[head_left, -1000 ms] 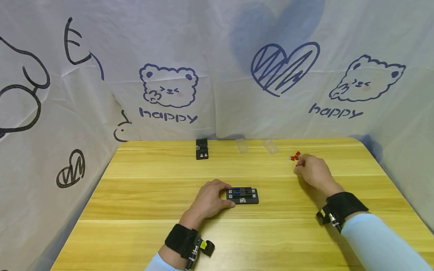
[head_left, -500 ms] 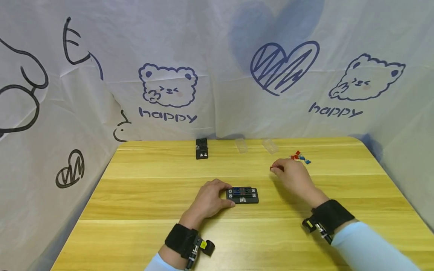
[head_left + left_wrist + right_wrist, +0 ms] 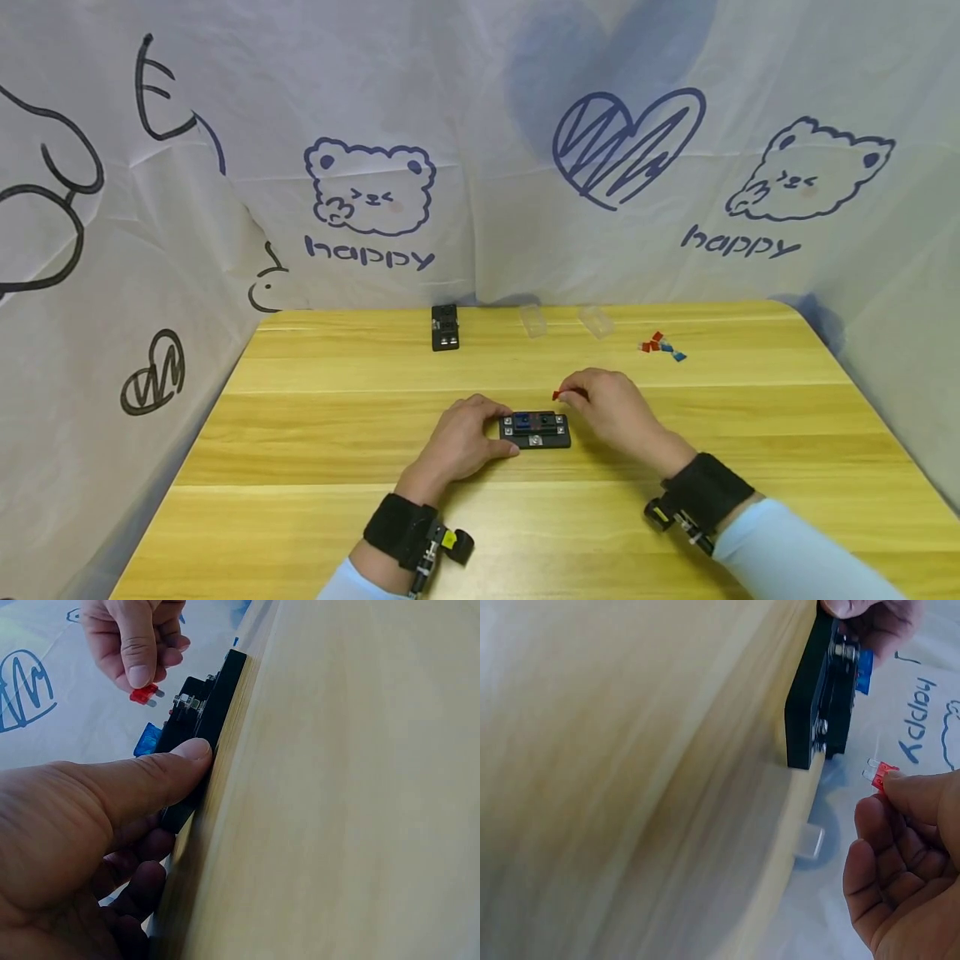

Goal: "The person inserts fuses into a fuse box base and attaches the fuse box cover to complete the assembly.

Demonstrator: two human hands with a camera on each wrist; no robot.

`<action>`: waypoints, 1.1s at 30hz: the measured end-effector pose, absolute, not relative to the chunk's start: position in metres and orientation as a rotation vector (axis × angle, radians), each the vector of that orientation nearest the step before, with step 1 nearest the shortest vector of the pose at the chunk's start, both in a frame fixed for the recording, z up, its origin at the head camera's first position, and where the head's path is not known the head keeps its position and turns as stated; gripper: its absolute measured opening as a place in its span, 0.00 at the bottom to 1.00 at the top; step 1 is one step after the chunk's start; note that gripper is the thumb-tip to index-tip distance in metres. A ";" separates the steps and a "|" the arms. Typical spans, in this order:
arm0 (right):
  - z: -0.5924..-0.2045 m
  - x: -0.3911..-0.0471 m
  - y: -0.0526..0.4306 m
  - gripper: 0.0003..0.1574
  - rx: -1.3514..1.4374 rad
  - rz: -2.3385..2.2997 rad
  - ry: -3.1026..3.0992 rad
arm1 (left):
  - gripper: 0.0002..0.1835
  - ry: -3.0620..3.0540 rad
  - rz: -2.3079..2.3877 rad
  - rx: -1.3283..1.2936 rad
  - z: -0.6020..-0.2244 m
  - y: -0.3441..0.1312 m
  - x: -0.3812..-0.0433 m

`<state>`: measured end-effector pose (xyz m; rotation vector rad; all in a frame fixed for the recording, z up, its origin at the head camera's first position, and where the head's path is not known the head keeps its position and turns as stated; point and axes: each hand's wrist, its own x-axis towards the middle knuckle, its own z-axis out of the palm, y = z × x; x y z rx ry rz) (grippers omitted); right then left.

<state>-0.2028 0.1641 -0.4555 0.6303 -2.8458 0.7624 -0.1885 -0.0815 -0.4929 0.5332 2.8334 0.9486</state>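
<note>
A black fuse block [image 3: 536, 432] lies flat on the table, with metal screw terminals along its edges. My left hand [image 3: 463, 435] grips its left end between thumb and fingers. In the left wrist view a blue blade fuse [image 3: 148, 740] stands up from the block near that thumb. My right hand [image 3: 617, 410] pinches a red blade fuse [image 3: 883, 774] between thumb and forefinger, its two metal prongs bare. The red fuse is held just above the block's right half, apart from it.
Several loose red and blue fuses [image 3: 662, 347] lie at the back right. Two clear plastic covers [image 3: 534, 322] sit along the back of the wooden table [image 3: 337, 467]. A second black fuse block [image 3: 445, 327] stands near the back edge, before a white cloth wall.
My right hand has lifted a red fuse from the loose pile and carried it left and nearer, to the fuse block. The left hand keeps its hold.
</note>
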 end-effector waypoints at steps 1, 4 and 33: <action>-0.456 -0.202 0.163 0.05 0.639 0.763 -2.842 | 0.29 2.834 0.948 0.534 -0.493 -0.081 -0.189; -0.457 -0.201 0.158 0.05 0.647 0.754 -2.848 | 0.29 2.834 0.950 0.537 -0.493 -0.081 -0.189; -0.465 -0.195 0.145 0.04 0.700 0.606 -2.854 | 0.28 2.838 0.949 0.549 -0.493 -0.082 -0.190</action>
